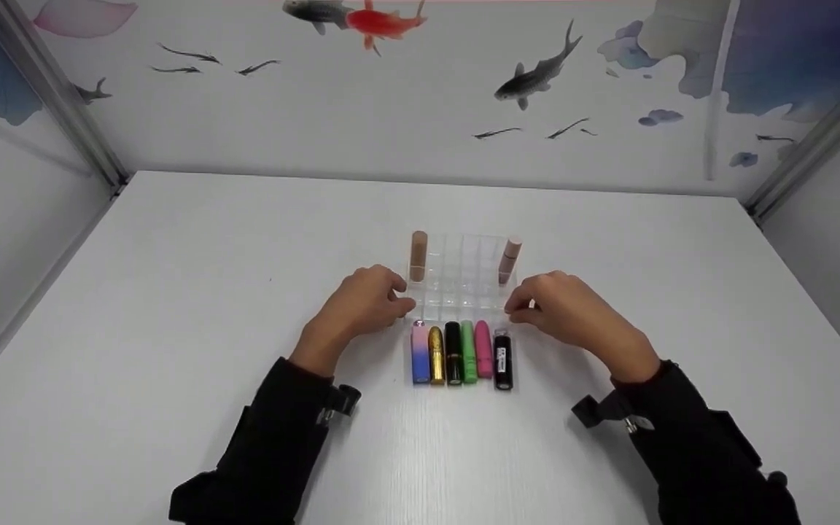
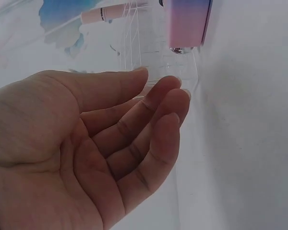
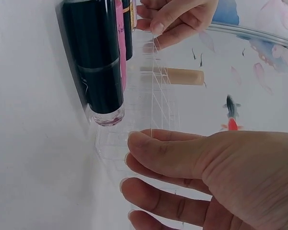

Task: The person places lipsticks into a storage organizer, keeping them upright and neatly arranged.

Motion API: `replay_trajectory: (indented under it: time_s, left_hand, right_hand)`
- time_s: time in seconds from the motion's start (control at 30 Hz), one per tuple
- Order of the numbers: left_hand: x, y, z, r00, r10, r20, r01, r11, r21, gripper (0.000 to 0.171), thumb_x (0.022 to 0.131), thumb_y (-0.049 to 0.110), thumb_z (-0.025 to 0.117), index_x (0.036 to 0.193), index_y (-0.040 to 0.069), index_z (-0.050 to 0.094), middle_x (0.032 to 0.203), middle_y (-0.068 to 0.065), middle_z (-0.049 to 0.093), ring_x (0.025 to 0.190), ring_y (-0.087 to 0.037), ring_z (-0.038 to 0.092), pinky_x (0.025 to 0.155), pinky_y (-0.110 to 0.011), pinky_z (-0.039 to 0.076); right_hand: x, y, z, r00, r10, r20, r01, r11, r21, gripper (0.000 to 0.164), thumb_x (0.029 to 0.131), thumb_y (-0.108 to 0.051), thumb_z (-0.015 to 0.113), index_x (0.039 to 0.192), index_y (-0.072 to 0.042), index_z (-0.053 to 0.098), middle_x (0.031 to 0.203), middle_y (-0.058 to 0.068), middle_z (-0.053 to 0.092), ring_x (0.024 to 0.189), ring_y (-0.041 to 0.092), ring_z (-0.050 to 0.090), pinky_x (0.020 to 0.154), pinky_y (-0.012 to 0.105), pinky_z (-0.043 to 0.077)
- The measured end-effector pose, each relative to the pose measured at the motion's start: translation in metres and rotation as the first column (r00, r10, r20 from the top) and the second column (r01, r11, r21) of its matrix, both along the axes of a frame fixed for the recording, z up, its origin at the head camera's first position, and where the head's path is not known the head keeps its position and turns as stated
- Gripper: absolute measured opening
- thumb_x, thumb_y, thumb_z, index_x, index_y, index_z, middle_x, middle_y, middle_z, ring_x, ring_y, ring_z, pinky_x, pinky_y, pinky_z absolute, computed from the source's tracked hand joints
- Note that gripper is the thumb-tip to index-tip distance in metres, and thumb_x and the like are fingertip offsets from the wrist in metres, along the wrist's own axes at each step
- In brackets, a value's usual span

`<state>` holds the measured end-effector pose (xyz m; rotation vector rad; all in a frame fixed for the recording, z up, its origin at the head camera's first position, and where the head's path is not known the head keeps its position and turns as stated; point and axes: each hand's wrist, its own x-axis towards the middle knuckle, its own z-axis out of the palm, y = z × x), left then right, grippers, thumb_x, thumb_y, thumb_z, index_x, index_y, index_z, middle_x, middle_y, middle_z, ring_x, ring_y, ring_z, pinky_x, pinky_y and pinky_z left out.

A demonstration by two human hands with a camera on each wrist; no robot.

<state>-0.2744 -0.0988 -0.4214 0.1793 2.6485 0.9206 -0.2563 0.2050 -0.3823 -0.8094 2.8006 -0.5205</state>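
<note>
A clear plastic lipstick organizer [image 1: 461, 281] with small compartments stands on the white table between my two hands. My left hand [image 1: 369, 299], thumb and fingers bent, holds it at its left side near the front corner. At the right front corner, my right hand [image 1: 566, 306] pinches the edge between thumb and index finger. A tan tube [image 1: 418, 255] stands in the back left compartment. Leaning slightly in the back right one is a pinkish lipstick tube [image 1: 510, 260]. The exact contact of the left fingertips [image 2: 175, 82] is hard to see.
Lying in a row before the organizer are a pink-blue tube [image 1: 420, 357], a gold tube [image 1: 436, 356], a black tube [image 1: 453, 354], a green tube [image 1: 469, 352], a pink tube [image 1: 483, 350] and a black labelled tube [image 1: 503, 361]. Printed panels [image 1: 391, 109] enclose the table.
</note>
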Motion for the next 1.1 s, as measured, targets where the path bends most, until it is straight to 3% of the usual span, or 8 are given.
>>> replay_trajectory:
  time_s: [0.13,0.3,0.53,0.67,0.9,1.1]
  left_hand:
    - [-0.029,-0.005,-0.044,0.999,-0.030,-0.040,0.030,0.999,0.013,0.028,0.114,0.028,0.074,0.127,0.007,0.087,0.098,0.001,0.085,0.082,-0.013,0.071,0.070,-0.027,0.055]
    - [-0.040,-0.003,-0.061,0.997,-0.038,-0.066,0.038,0.999,0.008,0.025,0.112,0.028,0.075,0.118,0.009,0.089,0.093,0.005,0.084,0.081,-0.013,0.071,0.070,-0.026,0.054]
    - [-0.036,0.003,-0.050,0.999,-0.001,-0.034,-0.001,0.998,-0.055,0.026,0.112,0.032,0.075,0.116,0.013,0.092,0.092,0.005,0.084,0.082,-0.013,0.070,0.069,-0.027,0.054]
    - [-0.033,0.003,-0.045,1.000,0.013,-0.011,-0.014,0.998,-0.065,0.026,0.113,0.033,0.075,0.114,0.015,0.093,0.092,0.003,0.083,0.082,-0.015,0.070,0.068,-0.027,0.054]
    - [-0.033,-0.001,-0.048,1.000,0.029,0.008,-0.029,0.999,-0.042,0.025,0.112,0.033,0.077,0.109,0.015,0.093,0.089,0.004,0.083,0.081,-0.015,0.069,0.067,-0.027,0.053]
    - [-0.021,0.000,-0.033,0.999,0.048,-0.001,-0.048,0.997,-0.054,0.025,0.113,0.031,0.076,0.113,0.013,0.093,0.092,0.000,0.083,0.083,-0.016,0.070,0.070,-0.028,0.055]
  right_hand:
    - [0.009,0.004,0.010,0.999,0.033,-0.013,-0.033,0.998,0.060,0.019,0.104,-0.003,0.084,0.122,-0.002,0.090,0.112,0.012,0.091,0.091,0.021,0.079,0.080,0.039,0.061]
    - [0.019,0.007,0.021,0.990,0.125,-0.062,-0.121,0.991,0.063,0.021,0.103,-0.004,0.086,0.123,-0.005,0.090,0.113,0.009,0.091,0.091,0.021,0.082,0.079,0.041,0.065]
    - [0.016,0.002,0.016,0.964,0.264,-0.025,-0.261,0.961,0.090,0.021,0.099,0.006,0.085,0.116,-0.005,0.090,0.115,0.009,0.089,0.096,0.023,0.082,0.089,0.046,0.069]
    - [0.015,-0.001,0.011,0.957,0.290,-0.018,-0.286,0.951,0.115,0.026,0.098,0.011,0.084,0.116,-0.006,0.090,0.118,0.010,0.088,0.103,0.027,0.083,0.095,0.050,0.070]
    - [0.015,-0.007,0.003,0.944,0.330,-0.028,-0.323,0.936,0.138,0.033,0.097,0.016,0.081,0.118,-0.007,0.090,0.121,0.012,0.087,0.113,0.032,0.083,0.101,0.053,0.069]
    - [0.015,-0.011,0.003,0.939,0.340,-0.059,-0.326,0.931,0.166,0.034,0.099,0.015,0.078,0.118,-0.009,0.091,0.121,0.009,0.088,0.113,0.031,0.084,0.101,0.052,0.069]
